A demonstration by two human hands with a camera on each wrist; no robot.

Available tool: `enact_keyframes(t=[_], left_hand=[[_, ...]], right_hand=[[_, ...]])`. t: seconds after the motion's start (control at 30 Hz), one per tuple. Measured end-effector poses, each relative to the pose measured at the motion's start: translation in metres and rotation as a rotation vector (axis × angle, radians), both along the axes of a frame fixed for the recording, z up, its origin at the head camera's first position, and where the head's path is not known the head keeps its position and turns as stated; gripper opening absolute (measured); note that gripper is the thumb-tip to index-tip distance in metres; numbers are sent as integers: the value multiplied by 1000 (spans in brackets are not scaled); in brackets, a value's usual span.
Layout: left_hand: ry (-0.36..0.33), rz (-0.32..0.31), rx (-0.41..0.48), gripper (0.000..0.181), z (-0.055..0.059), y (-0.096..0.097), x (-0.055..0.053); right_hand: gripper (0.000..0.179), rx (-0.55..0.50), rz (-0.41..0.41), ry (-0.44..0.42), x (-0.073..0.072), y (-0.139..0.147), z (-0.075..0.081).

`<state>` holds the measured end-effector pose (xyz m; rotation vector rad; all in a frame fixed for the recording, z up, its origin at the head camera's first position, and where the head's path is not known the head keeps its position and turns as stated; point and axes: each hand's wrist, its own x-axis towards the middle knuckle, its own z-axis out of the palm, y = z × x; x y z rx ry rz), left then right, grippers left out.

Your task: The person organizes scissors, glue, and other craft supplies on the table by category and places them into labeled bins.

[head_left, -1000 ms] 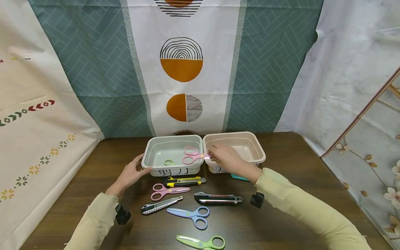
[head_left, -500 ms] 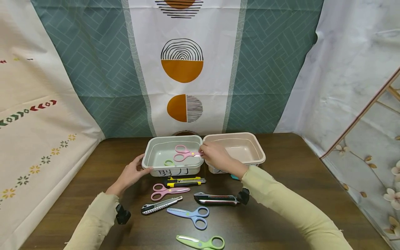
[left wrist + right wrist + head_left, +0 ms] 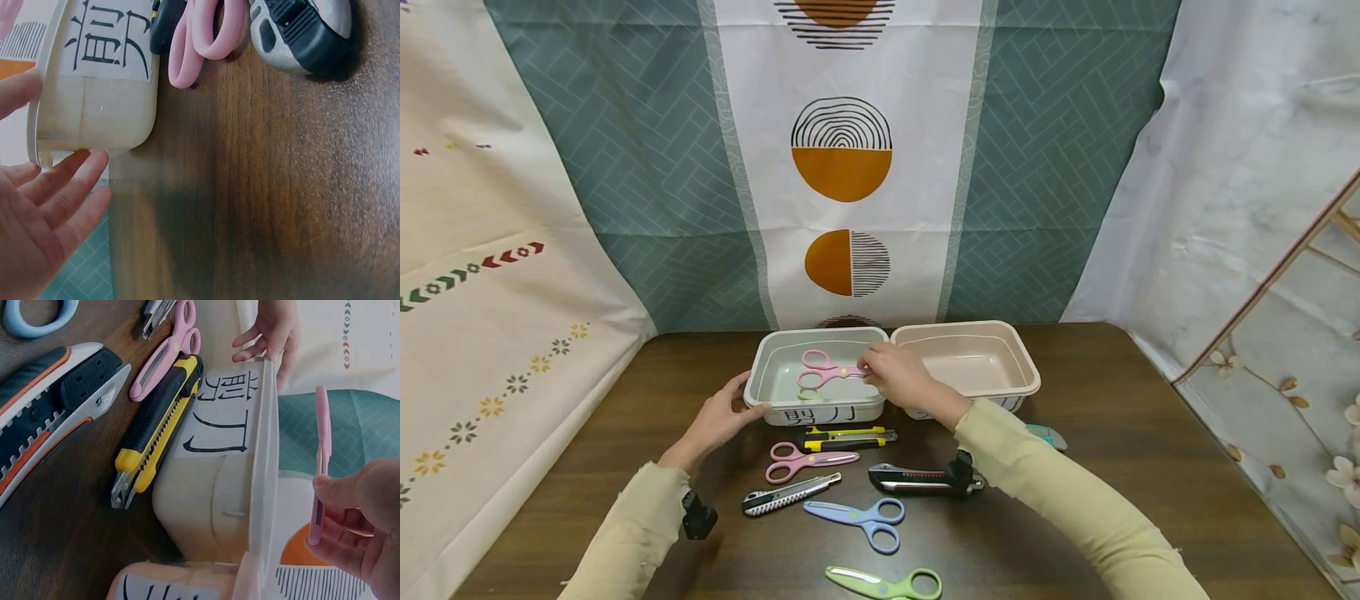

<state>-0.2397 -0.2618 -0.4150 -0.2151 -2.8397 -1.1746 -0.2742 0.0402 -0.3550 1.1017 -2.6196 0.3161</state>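
My right hand pinches pink scissors near their blade end, over the pale green bin. The loops point left, toward the bin's far side. In the right wrist view these scissors appear edge-on, between thumb and fingers. My left hand holds the bin's left front corner, thumb on the rim and fingers against the outer end wall. Inside that bin, part of a green scissor loop shows under the pink scissors. A label with black characters covers its front.
A beige-pink bin stands beside it on the right. In front lie a yellow-black box cutter, other pink scissors, a silver cutter, a black cutter, blue scissors, green scissors and a teal object.
My right hand has carried the pink scissors left, from above the gap between the bins to over the pale green bin. My left hand keeps its place on the corner.
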Motion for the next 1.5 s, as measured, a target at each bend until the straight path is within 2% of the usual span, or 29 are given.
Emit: enact_keyframes(t=[0.5, 0.7, 1.17, 1.5], left_hand=[[-3, -2, 7, 73, 1, 0, 0], [-5, 0, 13, 73, 1, -1, 0], [2, 0, 27, 73, -1, 0, -1], [1, 4, 22, 73, -2, -1, -1]], right_hand=[[12, -80, 33, 0, -14, -7, -14], [12, -109, 61, -36, -18, -12, -20], [10, -62, 42, -61, -24, -22, -26], [27, -110, 56, -100, -25, -21, -28]])
